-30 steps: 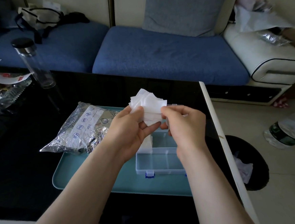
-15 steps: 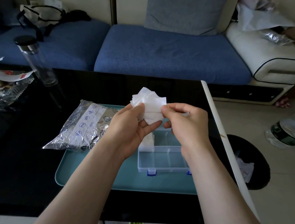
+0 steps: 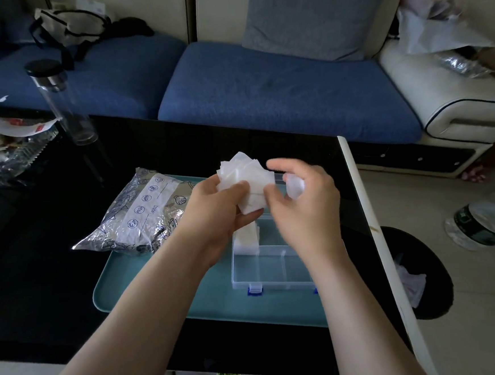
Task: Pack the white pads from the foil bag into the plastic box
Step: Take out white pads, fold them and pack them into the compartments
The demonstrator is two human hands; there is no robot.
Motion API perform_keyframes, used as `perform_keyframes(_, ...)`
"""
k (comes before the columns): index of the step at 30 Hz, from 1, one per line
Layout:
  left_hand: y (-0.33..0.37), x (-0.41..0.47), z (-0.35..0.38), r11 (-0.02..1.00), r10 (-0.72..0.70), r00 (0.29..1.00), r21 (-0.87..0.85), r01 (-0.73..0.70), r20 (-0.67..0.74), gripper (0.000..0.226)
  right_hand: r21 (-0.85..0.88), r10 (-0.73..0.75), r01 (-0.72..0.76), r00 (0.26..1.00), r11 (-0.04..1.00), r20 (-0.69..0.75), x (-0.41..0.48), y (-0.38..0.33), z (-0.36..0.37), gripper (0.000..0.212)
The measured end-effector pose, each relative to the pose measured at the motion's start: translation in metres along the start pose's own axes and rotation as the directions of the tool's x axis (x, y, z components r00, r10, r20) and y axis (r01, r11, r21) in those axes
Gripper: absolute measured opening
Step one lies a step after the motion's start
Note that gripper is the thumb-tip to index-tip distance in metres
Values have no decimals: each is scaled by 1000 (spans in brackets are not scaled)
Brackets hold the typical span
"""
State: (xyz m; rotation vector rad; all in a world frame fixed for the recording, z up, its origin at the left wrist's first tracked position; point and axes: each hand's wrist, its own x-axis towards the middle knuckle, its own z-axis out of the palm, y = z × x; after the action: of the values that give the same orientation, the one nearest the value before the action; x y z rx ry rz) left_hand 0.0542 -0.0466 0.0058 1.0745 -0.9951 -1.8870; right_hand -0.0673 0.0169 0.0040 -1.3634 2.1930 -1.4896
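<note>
Grip: The left hand (image 3: 218,213) is gripping a fanned sheaf of white pads (image 3: 244,175), thumb across the front and fingers curled behind. The right hand (image 3: 304,209) is curling in beside it, thumb pressing the fan's near edge, fingers closing round one pale square that is blurred by motion.
Sofa: A sofa (image 3: 277,96) with blue woven seat cushions is running along the back, carrying a grey pillow (image 3: 309,13) and ending in a smooth cream arm (image 3: 440,89).
Table: A glossy black table (image 3: 40,277) with a pale edge strip is bearing the work.
Tray: A matte teal tray (image 3: 160,294) with rounded corners is lying near the table's right edge, below the hands.
Foil bag: A crinkled silver foil bag (image 3: 141,213) with a white printed strip is resting partly on the tray's far left corner, partly on the table.
Plastic box: A clear rectangular plastic box (image 3: 273,265) with blue latches is sitting open on the tray, divided into compartments.
Bottle: A tall clear cylindrical bottle (image 3: 62,104) with a black cap is standing upright at the far left.
Packed stack: A short packed stack (image 3: 247,237) of pads is standing on edge in the box's rear left compartment, just under the left hand.
</note>
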Motion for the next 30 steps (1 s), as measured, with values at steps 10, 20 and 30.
perform_keyframes(10,3,-3,-2,990,15,999,139,-21,43,28,-191,-191,225,965,955,181,-3,5,5,38)
perform_keyframes(20,-1,0,-7,987,17,999,157,-24,45,25,-151,-111,115,993,982,35,-1,1,3,14)
perform_keyframes(30,-2,2,-3,999,-16,999,-39,18,41,25,402,376,-438,899,804,227,2,-18,-10,13)
